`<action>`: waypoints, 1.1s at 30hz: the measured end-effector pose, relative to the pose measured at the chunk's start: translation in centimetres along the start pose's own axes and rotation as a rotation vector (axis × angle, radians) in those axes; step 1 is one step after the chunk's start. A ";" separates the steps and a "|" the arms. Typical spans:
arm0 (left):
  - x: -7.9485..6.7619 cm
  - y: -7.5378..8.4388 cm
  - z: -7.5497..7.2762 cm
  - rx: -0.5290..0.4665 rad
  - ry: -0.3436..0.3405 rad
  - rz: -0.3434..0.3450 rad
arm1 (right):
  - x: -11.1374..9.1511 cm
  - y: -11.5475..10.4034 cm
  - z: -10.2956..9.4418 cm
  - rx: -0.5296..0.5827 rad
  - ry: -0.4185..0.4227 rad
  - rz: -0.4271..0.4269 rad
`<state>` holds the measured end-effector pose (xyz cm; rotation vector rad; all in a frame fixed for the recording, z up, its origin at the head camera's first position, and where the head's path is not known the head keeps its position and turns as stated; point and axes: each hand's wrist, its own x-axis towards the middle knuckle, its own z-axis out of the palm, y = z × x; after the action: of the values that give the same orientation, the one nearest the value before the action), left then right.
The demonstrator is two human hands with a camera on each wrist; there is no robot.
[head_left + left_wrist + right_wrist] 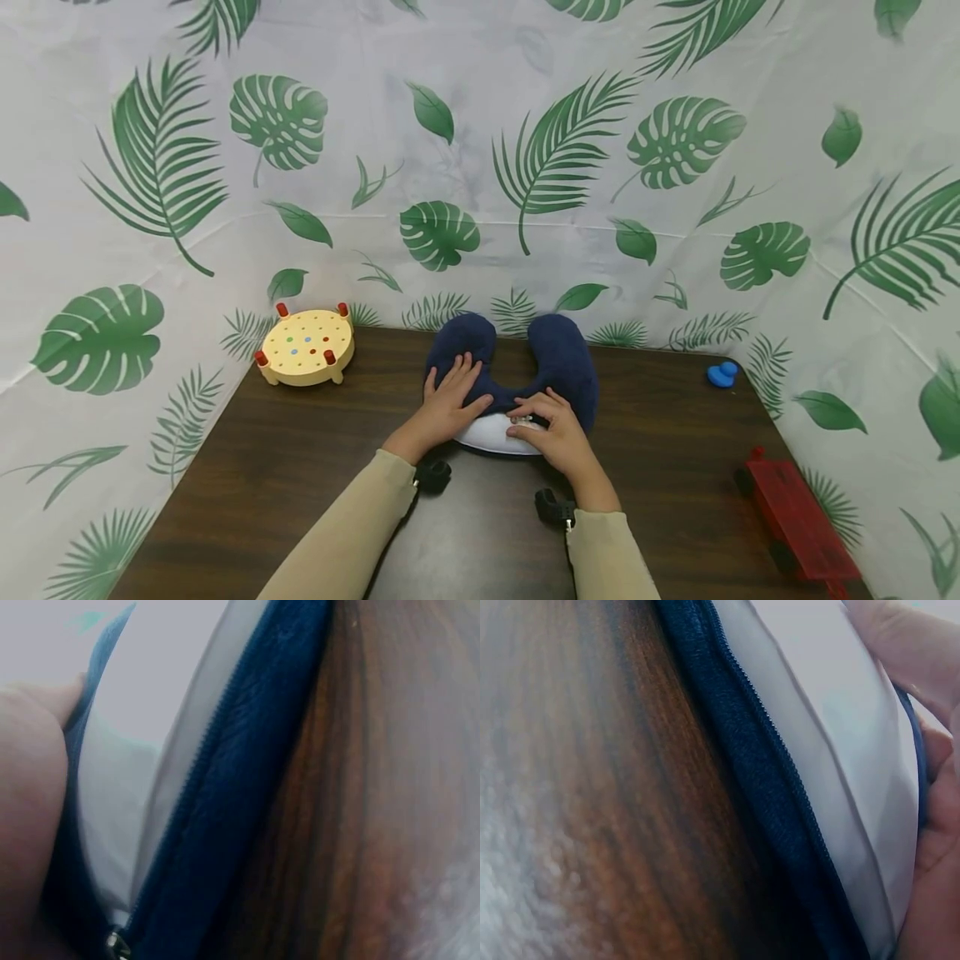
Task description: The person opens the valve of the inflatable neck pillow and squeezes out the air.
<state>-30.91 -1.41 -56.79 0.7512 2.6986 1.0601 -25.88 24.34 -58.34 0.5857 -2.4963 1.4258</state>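
Observation:
A navy U-shaped neck pillow (573,358) lies on the table, its curved side towards me. Along that side its zipper (196,761) is undone, and a white inner cushion (491,433) bulges through the gap. A metal zipper slider (118,943) sits at one end of the opening. My left hand (448,406) rests on the pillow's left part with fingers spread and fairly straight. On the right, my right hand (553,427) curls its fingers and thumb at the cover's upper edge beside the white cushion. Its fingertips are partly hidden in the right wrist view.
A yellow round pegboard stool (307,346) with red-tipped legs stands at the back left of the brown table (360,417). A blue toy duck (722,374) sits at the back right, and a red wagon (802,517) stands along the right edge. Leaf-printed cloth hangs behind.

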 end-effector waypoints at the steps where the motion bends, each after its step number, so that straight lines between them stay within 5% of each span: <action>1: 0.0 0.0 0.0 0.004 0.000 -0.001 | 0.0 0.0 0.0 -0.005 -0.002 0.001; 33: -0.1 -0.2 0.2 0.025 0.017 0.020 | 0.1 -0.1 0.3 0.007 0.001 0.049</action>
<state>-30.84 -1.47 -57.08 0.7783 2.7290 1.0440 -25.93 24.02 -58.35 0.5286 -2.5222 1.4519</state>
